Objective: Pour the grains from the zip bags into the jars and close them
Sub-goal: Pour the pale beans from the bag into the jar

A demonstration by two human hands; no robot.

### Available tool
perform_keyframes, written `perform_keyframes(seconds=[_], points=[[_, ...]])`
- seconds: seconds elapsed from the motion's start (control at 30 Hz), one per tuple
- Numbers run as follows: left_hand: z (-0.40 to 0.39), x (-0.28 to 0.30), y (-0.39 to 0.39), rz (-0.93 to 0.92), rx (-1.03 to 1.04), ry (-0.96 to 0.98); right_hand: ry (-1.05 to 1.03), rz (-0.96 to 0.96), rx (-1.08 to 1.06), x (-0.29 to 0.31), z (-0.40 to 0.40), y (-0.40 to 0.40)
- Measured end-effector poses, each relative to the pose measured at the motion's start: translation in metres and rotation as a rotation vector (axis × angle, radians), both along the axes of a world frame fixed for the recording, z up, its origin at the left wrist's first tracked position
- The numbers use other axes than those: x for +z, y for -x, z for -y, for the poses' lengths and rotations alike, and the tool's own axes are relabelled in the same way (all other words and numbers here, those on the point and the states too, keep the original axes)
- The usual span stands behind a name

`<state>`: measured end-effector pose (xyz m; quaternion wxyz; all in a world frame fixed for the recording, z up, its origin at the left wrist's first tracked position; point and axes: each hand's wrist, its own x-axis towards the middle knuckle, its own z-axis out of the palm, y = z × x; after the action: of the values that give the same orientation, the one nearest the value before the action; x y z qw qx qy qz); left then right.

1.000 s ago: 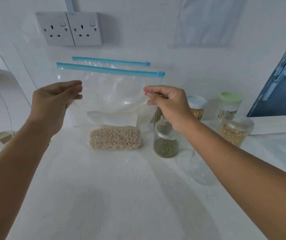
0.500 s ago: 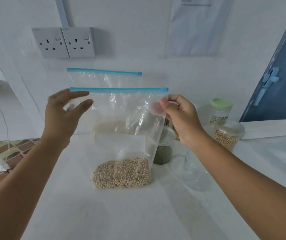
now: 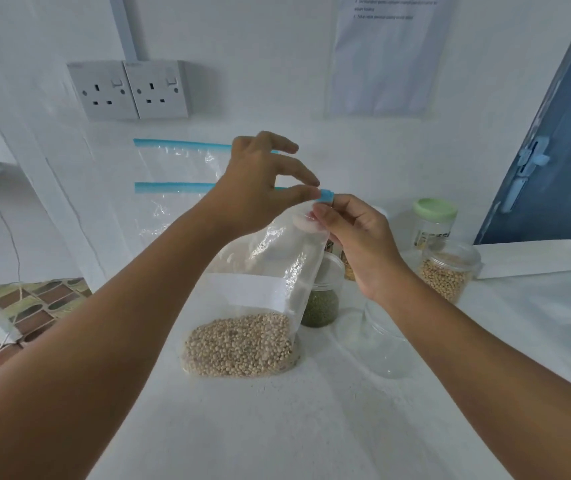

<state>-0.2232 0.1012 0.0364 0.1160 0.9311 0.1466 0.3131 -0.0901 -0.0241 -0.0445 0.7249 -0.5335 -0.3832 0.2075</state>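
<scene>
L fingers (image 3: 303, 195): thumb + index pinch the blue zip strip (image 3: 325, 195) at its R end; other fingers spread above, loose. R fingers (image 3: 322, 216): curled, pinching the bag (image 3: 270, 268) film just below the same corner, touching the strip's end. L hand (image 3: 260, 181) crosses in front of the bag top; R hand (image 3: 360, 244) just beside it, to the R.

Bag: clear, upright, bottom resting on tabletop (image 3: 277, 427). White label band across its middle. Pale grains (image 3: 239, 344) fill the lower part only. Zip strip runs L from the pinch point, partly hidden behind L hand; whether the seal is parted there, can't tell.

2nd bag (image 3: 180, 168): clear, blue strip on top, stands behind the first, against the wall. Contents not visible.

Jars, R of the bag:
- green-grain jar (image 3: 320, 303), touching/just behind the bag's R edge, partly covered by film. Lid state unclear.
- empty clear jar (image 3: 381, 341), under R wrist, nearer cam.
- jar w/ yellowish grains (image 3: 446, 271), further R, clear lid on.
- green-lid jar (image 3: 433, 220) behind that one, near wall.
- one more jar behind R hand, mostly hidden.

Bkgd: double socket (image 3: 128, 90) on wall upper L; paper sheet (image 3: 384, 57) on wall upper R, text too small to read; blue door (image 3: 561, 150) at R edge; white box (image 3: 536, 258) on tabletop by the door.
</scene>
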Motion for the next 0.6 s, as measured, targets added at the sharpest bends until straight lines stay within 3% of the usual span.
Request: perform_keyframes(seconds=[0.27,0.6], points=[[0.006,-0.002,-0.001,-0.008,-0.104,0.010,0.022,0.057,0.000,0.001,0.010,0.001],[0.001,-0.018,0.013,0.067,-0.018,0.001,0.042,0.202,-0.064,0.003,0.011,-0.001]])
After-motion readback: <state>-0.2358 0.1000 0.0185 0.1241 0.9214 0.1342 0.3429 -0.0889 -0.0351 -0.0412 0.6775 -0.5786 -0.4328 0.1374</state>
